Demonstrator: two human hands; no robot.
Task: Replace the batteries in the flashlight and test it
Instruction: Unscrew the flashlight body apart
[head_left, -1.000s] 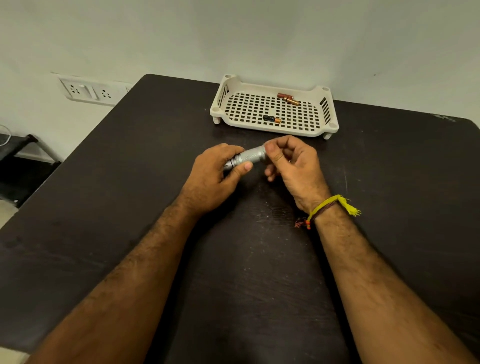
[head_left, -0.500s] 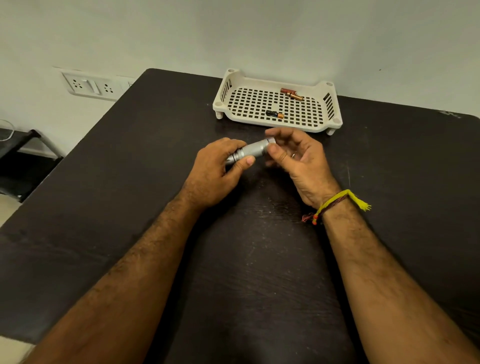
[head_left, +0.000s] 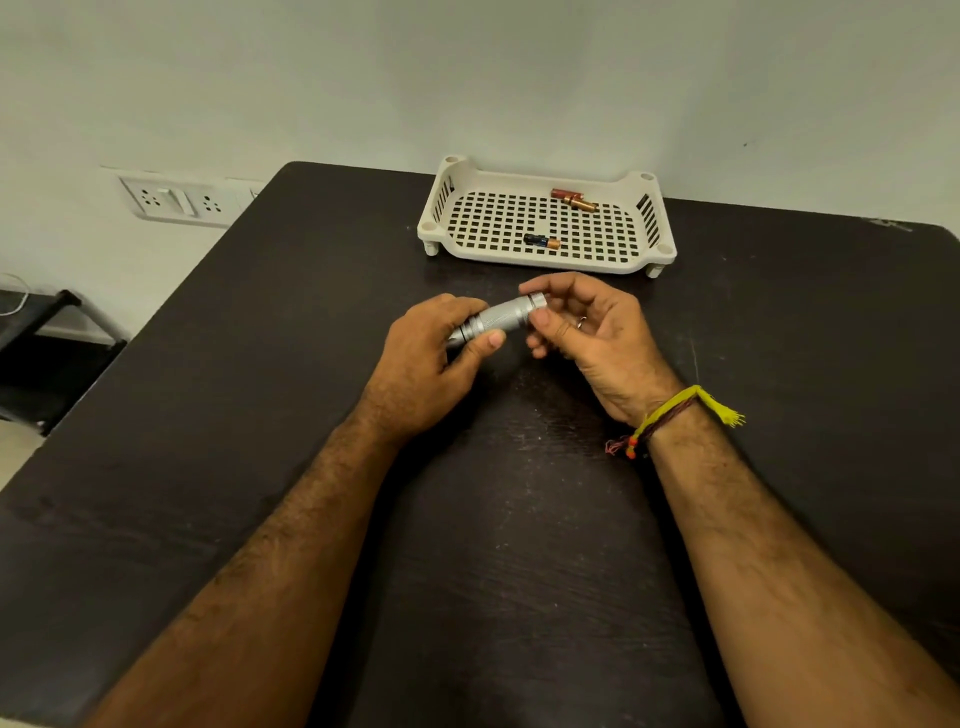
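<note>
From the head view I see the flashlight (head_left: 501, 318) held just above the dark surface (head_left: 519, 545), my left hand (head_left: 426, 364) wrapped around its head end and my right hand (head_left: 587, 332) pinching the tail cap between thumb and fingertips. I judge it a small, stiff metal tube, light but smooth at the ends, so I would grip the knurled middle band where the texture bites. Behind it the pale perforated plastic tray (head_left: 434, 208) holds three loose batteries (head_left: 543, 240), round and likely to roll.
</note>
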